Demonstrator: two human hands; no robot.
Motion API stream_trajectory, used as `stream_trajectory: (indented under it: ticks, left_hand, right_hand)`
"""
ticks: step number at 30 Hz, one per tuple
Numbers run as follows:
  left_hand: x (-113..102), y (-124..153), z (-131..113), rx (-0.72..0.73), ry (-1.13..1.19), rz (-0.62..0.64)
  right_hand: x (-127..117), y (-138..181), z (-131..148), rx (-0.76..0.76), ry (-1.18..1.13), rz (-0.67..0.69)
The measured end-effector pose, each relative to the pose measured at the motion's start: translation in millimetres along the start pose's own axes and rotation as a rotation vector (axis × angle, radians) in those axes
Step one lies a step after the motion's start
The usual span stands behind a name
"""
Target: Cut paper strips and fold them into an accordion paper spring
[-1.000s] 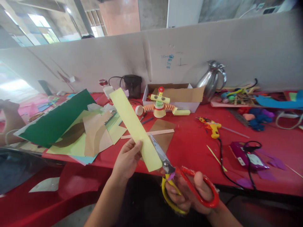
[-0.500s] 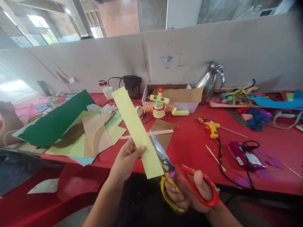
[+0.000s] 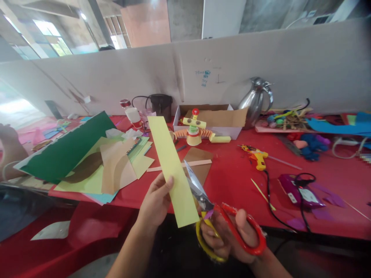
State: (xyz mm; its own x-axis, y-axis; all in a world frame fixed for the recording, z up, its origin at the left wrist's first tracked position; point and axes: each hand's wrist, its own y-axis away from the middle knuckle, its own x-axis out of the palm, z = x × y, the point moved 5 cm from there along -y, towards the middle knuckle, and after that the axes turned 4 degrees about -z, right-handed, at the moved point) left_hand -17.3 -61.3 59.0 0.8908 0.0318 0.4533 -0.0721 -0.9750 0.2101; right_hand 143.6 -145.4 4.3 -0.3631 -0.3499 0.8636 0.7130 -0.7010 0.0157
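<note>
Between thumb and fingers, my left hand (image 3: 156, 197) pinches a long pale-yellow paper strip (image 3: 171, 170), held tilted above the table's front edge. My right hand (image 3: 228, 235) has its fingers through the red and yellow handles of the scissors (image 3: 199, 193). The blades are parted and point up and away, close to the strip's right side; part of one blade is hidden behind the paper. Beyond them on the table stands a paper figure (image 3: 193, 133) with pleated orange arms and a red top. A brown paper piece (image 3: 199, 154) and a thin pale strip (image 3: 203, 163) lie nearer.
Left are a green board (image 3: 69, 146) and loose paper sheets (image 3: 118, 166). Right are a yellow glue gun (image 3: 260, 159), its black cord and a purple box (image 3: 300, 193). A steel jug (image 3: 255, 102) and an open box (image 3: 226, 129) stand behind. Someone's arm (image 3: 11, 150) shows far left.
The yellow strip has turned more upright in my left hand, its top shifting right and down. The scissors stay almost where they were, still parted.
</note>
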Motion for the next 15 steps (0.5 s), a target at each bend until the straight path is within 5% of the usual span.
stream_trajectory:
  ticks: [15]
  left_hand:
    - [7,5,8,-0.014,0.066,-0.074]
  right_hand:
    - [10,-13,-3,-0.037,-0.048,0.047]
